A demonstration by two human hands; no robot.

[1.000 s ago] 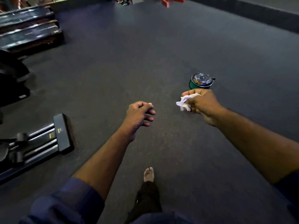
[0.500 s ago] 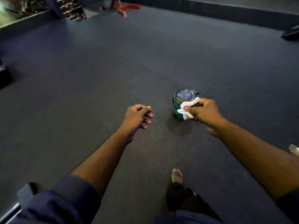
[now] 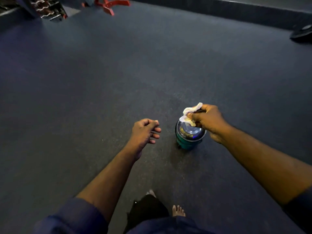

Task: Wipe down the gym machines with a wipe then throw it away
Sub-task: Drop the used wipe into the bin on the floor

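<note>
My right hand [image 3: 208, 120] grips a crumpled white wipe [image 3: 190, 114] and holds it right over the shiny domed lid of a small green bin [image 3: 189, 137] standing on the dark gym floor. Part of the lid is hidden by the wipe and my fingers. My left hand [image 3: 145, 132] hovers to the left of the bin, fingers loosely curled, holding nothing. Whether the wipe touches the lid I cannot tell.
A red metal machine base [image 3: 109, 5] and a rack of weights [image 3: 49, 9] stand at the far top left. A dark weight plate [image 3: 302, 33] lies at the right edge by the low wall. My bare feet [image 3: 178, 211] are just behind the bin.
The view has closed in on the bin, which now sits lower and nearer. My right hand with the wipe has come from beside the bin to above its lid. The left-side machines left the view.
</note>
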